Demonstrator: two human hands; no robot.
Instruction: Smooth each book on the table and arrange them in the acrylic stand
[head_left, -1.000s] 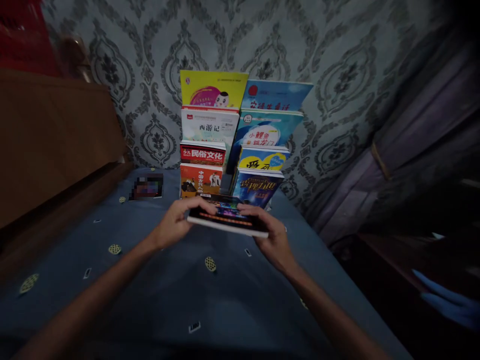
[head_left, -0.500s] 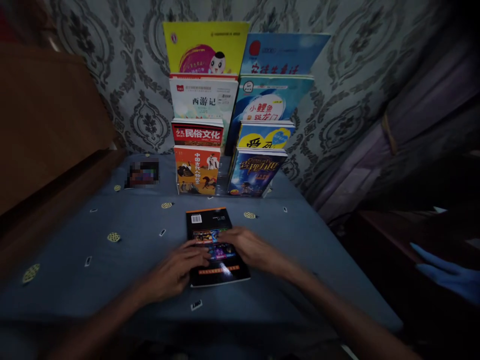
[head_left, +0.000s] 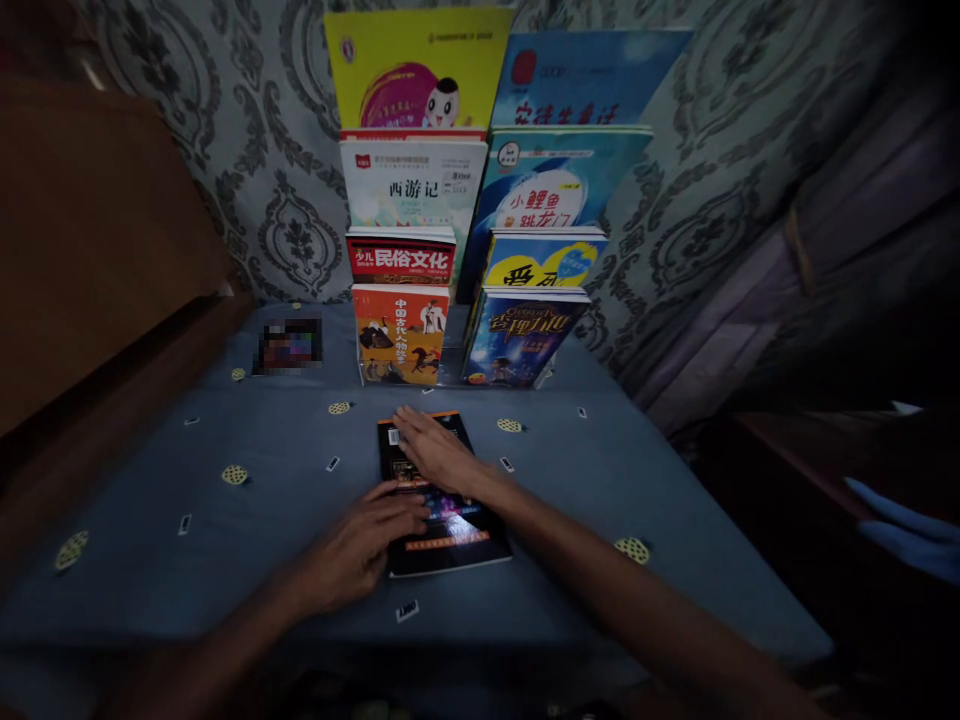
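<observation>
A thin black book (head_left: 450, 553) with an orange top edge and a barcode lies back cover up on the blue cloth. My left hand (head_left: 367, 535) rests flat across its left side, fingers stretched toward the coloured pictures in the middle. Higher up, my right hand (head_left: 433, 445) lies on the book's upper part, with its fingertips by the top left corner and partly over the barcode. Both hands are open, touching the cover without gripping it. My right wrist covers part of the book's right side.
Behind the book stand two tiered columns of books, with an orange book (head_left: 401, 338) front left and a dark blue book (head_left: 521, 340) front right. A small blurred item (head_left: 289, 347) lies at the back left. A brown wooden panel (head_left: 97, 250) borders the left; a curtain (head_left: 757, 310) hangs right.
My right hand has slid up and left over the cover, from the middle of the right side to the top left corner. My left hand has stayed nearly in place.
</observation>
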